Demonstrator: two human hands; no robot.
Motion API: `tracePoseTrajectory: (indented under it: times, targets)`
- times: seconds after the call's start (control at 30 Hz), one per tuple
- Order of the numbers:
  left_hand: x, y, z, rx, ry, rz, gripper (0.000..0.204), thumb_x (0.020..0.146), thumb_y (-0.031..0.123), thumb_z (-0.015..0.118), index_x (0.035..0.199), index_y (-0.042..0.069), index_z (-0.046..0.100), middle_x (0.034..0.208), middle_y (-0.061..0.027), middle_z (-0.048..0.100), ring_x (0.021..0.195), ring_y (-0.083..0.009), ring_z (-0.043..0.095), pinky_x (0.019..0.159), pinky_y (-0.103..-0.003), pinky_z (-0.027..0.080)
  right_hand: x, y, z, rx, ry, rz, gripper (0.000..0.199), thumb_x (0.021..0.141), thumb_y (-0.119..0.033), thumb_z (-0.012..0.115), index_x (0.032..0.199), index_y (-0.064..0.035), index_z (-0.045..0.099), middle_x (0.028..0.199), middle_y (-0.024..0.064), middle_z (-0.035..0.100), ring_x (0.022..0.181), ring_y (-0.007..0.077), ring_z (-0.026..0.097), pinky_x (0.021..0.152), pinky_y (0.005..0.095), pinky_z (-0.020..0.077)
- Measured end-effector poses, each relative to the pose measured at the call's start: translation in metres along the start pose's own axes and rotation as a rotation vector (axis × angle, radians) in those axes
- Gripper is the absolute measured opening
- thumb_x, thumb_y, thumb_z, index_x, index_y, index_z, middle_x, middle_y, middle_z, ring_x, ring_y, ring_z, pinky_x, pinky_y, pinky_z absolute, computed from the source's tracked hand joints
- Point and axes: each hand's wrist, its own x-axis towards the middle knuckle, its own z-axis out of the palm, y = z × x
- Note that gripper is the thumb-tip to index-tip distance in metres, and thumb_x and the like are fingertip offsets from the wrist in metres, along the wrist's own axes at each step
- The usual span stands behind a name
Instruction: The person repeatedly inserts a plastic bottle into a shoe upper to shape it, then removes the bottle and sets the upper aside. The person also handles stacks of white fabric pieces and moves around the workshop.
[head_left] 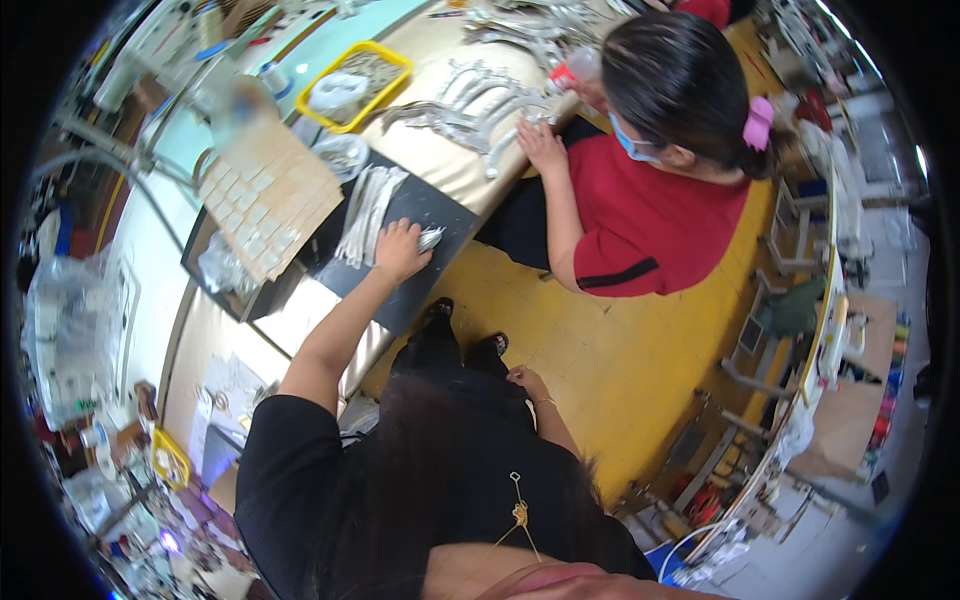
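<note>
My left hand [402, 252] reaches over a dark grey board [440, 200] on the bench, its fingers bent over a small silvery bundle [430, 239] that sticks out past the fingertips. Next to it on the left lies a row of long pale strips [368, 212], side by side. The exact kind of these pieces is too small to tell. My right hand [528, 382] hangs low by my thigh, away from the bench, with its fingers curled together and nothing visible in them.
A brown board with pale squares [270, 205] stands left of the strips. Beyond are a clear tub [342, 155], a yellow tray [355, 85] and grey-white strips [480, 105]. A co-worker in red [660, 215] sits close at right, hands at the bench. Shelving [790, 330] lines the far right.
</note>
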Motion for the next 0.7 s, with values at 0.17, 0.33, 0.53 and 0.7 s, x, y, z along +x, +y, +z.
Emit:
tracePoseTrajectory:
  times: [0.17,0.33,0.53,0.7]
  targets:
    - [-0.031,0.034,0.004,0.021,-0.287,0.209,0.043,0.067,0.036,0.065,0.096,0.005,0.055,0.103,-0.0143,0.051,0.099,-0.0309,0.049,0.08,-0.042,0.041,-0.008,0.014,-0.015,0.168,0.22,0.26,0.032,0.077,-0.031,0.061,0.098,-0.0069,0.063,0.09,0.0143,0.065,0.09,0.029,0.062,0.08,0.0358,0.0476]
    - [-0.057,0.105,0.031,-0.003,-0.538,0.514,0.048,0.066,0.041,0.064,0.095,0.004,0.058,0.098,-0.0176,0.055,0.094,-0.0334,0.053,0.08,-0.042,0.044,-0.008,0.047,-0.02,0.341,0.325,0.246,0.034,0.078,-0.031,0.06,0.1,-0.0047,0.062,0.092,0.0157,0.064,0.089,0.0303,0.062,0.079,0.0363,0.0483]
    - [-0.044,0.233,0.104,0.165,-0.819,0.65,0.056,0.066,0.051,0.062,0.102,0.007,0.059,0.104,-0.0199,0.057,0.101,-0.0335,0.055,0.084,-0.041,0.046,-0.024,0.123,-0.024,0.489,0.352,0.151,0.038,0.077,-0.034,0.061,0.101,-0.0042,0.063,0.093,0.0173,0.064,0.089,0.03,0.062,0.079,0.0352,0.048]
    - [-0.021,0.325,0.179,0.29,-0.984,0.343,0.062,0.063,0.047,0.066,0.114,0.014,0.058,0.117,-0.0152,0.055,0.105,-0.0341,0.055,0.088,-0.043,0.045,-0.092,0.257,-0.059,0.468,0.457,0.267,0.039,0.075,-0.033,0.061,0.101,-0.0033,0.063,0.091,0.0159,0.066,0.088,0.0282,0.063,0.078,0.0349,0.0485]
